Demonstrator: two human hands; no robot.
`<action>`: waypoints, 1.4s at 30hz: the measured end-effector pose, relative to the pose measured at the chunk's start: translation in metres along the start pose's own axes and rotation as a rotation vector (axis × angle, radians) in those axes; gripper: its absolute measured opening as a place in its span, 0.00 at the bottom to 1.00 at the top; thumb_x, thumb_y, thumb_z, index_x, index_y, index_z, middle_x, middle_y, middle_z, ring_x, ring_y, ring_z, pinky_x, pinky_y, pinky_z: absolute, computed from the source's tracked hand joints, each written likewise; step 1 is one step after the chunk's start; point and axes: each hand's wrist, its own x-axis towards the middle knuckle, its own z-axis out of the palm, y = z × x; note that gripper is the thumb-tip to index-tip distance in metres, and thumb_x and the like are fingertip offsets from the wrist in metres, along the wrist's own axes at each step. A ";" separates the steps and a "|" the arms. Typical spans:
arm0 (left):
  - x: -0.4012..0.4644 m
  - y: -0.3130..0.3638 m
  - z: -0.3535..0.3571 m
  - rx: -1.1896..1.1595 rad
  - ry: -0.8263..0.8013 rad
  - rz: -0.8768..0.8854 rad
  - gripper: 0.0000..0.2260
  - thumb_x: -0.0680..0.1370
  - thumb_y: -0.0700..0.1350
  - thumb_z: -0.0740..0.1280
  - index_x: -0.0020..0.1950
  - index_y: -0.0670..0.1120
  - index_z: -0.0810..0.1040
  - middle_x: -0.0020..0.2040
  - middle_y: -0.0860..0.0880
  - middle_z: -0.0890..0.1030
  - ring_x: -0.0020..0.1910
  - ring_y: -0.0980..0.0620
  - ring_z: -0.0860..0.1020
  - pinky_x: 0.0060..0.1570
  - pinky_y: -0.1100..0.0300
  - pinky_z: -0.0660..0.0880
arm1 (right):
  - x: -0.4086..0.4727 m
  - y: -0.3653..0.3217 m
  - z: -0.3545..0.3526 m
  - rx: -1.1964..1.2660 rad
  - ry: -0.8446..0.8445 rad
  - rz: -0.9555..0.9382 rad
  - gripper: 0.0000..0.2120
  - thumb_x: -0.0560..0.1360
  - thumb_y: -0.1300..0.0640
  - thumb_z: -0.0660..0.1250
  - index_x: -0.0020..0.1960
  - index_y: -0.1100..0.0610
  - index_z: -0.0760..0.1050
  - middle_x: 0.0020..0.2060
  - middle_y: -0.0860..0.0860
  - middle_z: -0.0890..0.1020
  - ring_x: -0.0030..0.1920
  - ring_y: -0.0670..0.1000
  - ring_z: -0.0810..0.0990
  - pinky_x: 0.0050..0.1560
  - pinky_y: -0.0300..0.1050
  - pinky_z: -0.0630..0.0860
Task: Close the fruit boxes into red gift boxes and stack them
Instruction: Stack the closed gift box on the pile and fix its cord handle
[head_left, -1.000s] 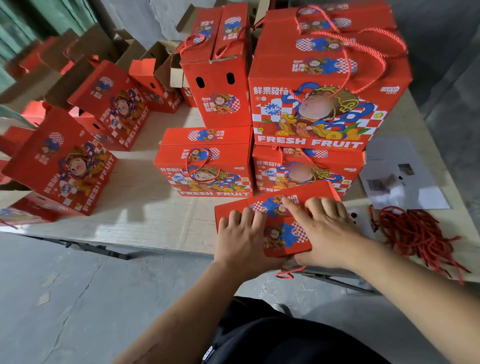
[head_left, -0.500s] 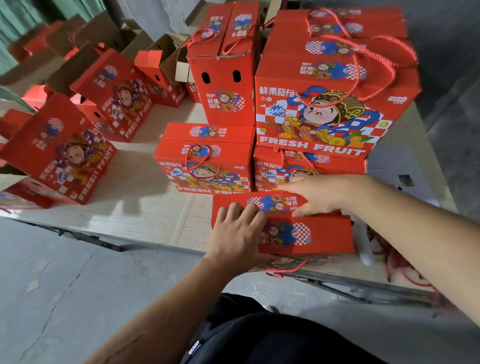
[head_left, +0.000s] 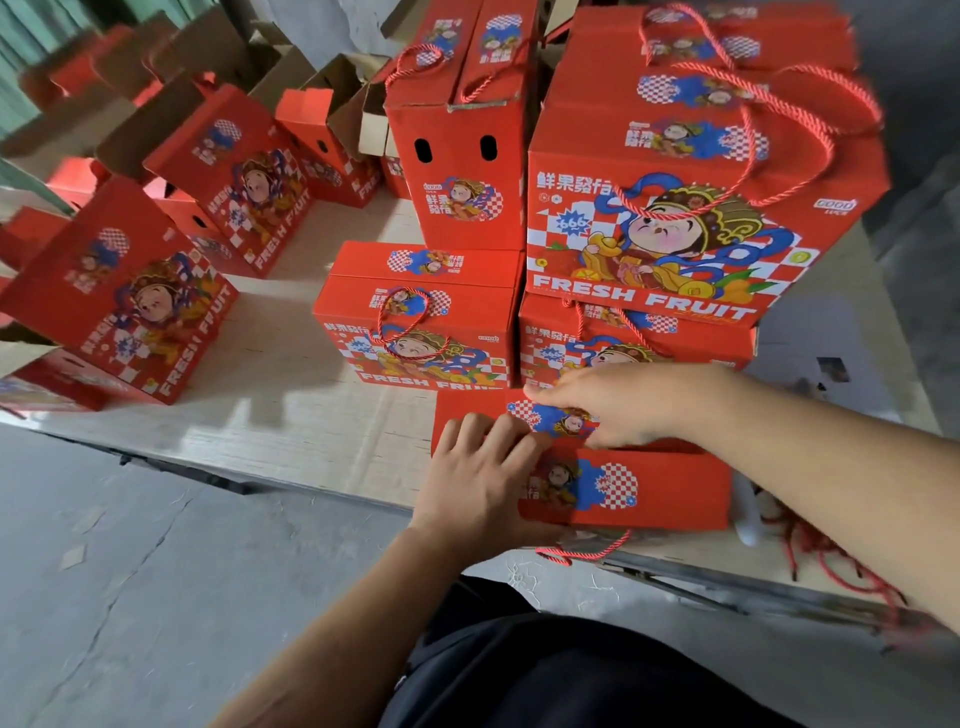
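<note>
Head view: both hands worked the top flaps of a red gift box (head_left: 644, 488) at the near edge of the table (head_left: 291, 415).

The left hand (head_left: 478, 483) lay flat with straight fingers on the box's left side. The right hand (head_left: 623, 402) pinched the far flap with curled fingers. Directly behind stood a closed box (head_left: 415, 332) and a two-box stack (head_left: 691, 218). Red cords (head_left: 831, 561) lay to the right.
</note>
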 end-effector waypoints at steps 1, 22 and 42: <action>0.002 -0.002 0.000 -0.008 -0.035 -0.001 0.41 0.66 0.81 0.66 0.65 0.50 0.78 0.56 0.50 0.76 0.50 0.44 0.72 0.48 0.46 0.71 | 0.000 -0.002 0.005 0.010 0.027 0.003 0.46 0.79 0.53 0.71 0.82 0.35 0.42 0.78 0.51 0.66 0.72 0.58 0.71 0.70 0.57 0.72; -0.014 0.005 0.007 0.057 -0.060 -0.098 0.51 0.67 0.81 0.62 0.80 0.49 0.65 0.78 0.45 0.65 0.77 0.40 0.65 0.78 0.41 0.57 | -0.025 0.008 0.030 0.389 0.242 -0.025 0.31 0.80 0.45 0.68 0.79 0.32 0.59 0.80 0.38 0.62 0.80 0.46 0.60 0.80 0.48 0.58; 0.009 -0.052 -0.005 0.099 -0.499 0.086 0.57 0.68 0.85 0.51 0.86 0.50 0.43 0.85 0.54 0.41 0.83 0.53 0.36 0.82 0.45 0.41 | -0.012 -0.013 0.072 0.055 0.507 0.226 0.34 0.83 0.33 0.42 0.84 0.46 0.48 0.77 0.50 0.69 0.77 0.56 0.65 0.76 0.56 0.61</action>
